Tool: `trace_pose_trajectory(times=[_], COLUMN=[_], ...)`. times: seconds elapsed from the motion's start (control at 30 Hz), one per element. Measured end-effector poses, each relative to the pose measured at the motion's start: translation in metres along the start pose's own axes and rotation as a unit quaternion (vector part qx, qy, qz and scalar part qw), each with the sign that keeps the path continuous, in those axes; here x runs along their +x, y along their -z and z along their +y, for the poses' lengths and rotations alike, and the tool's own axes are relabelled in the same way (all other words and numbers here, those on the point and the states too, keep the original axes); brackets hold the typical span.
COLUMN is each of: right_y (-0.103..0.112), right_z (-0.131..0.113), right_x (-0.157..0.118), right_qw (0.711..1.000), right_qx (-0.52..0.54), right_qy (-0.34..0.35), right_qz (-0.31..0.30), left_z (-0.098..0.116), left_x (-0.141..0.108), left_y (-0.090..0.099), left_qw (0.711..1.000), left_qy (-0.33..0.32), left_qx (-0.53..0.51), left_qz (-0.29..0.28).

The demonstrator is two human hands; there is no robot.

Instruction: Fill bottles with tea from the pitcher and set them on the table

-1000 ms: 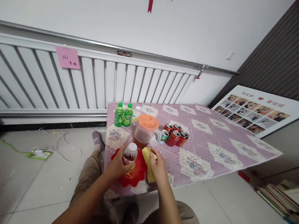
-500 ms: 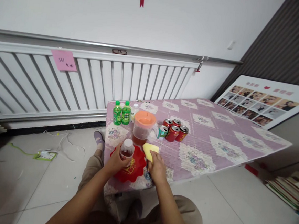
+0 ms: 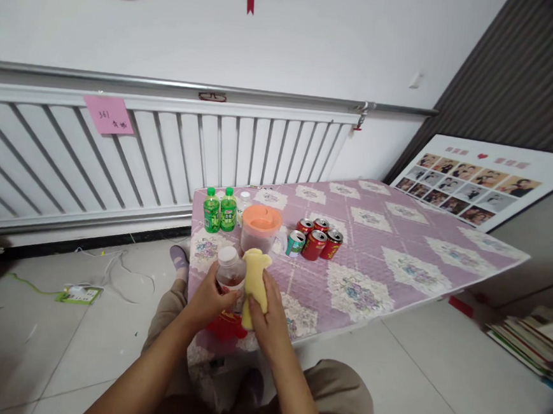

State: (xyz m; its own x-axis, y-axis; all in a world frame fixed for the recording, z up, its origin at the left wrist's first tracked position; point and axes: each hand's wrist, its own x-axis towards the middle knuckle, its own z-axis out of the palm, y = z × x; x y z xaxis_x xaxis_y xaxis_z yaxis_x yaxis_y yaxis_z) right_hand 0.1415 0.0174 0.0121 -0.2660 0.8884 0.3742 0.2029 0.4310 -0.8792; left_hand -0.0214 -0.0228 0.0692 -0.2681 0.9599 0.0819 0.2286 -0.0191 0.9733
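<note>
My left hand (image 3: pixel 208 300) is wrapped round a clear plastic bottle (image 3: pixel 231 272) with a white cap, held upright above a red scalloped plate (image 3: pixel 223 329). In my right hand (image 3: pixel 268 311) is a yellow cloth (image 3: pixel 254 282), which lies along the bottle's right side. Both hands hide much of the plate. Just behind them stands a clear pitcher (image 3: pixel 256 240) with an orange lid (image 3: pixel 262 220); the cloth covers its lower part.
Two green bottles (image 3: pixel 228 211) and a clear bottle (image 3: pixel 244 206) stand left of the pitcher. Several red cans (image 3: pixel 314 246) and a teal can (image 3: pixel 295 244) group at its right on the quilted tablecloth (image 3: pixel 350 238). Behind runs a white radiator (image 3: pixel 166 153).
My right hand has brought the yellow cloth leftward, from beside the plate to the bottle. The bottle has risen slightly in my left hand. The view has shifted a little.
</note>
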Motion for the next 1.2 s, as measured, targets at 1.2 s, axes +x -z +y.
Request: trace_pose_trajectory(times=[1.2], right_y=[0.018], right_z=[-0.035], right_x=[-0.006], right_qw=[0.977], right_qx=[0.138], right_qy=[-0.160], right_qz=[0.011], left_z=[-0.027], left_x=[0.001], left_y=[-0.017], left_qw=[0.996], left_qy=[-0.025], left_qx=[0.004], left_qz=[0.082])
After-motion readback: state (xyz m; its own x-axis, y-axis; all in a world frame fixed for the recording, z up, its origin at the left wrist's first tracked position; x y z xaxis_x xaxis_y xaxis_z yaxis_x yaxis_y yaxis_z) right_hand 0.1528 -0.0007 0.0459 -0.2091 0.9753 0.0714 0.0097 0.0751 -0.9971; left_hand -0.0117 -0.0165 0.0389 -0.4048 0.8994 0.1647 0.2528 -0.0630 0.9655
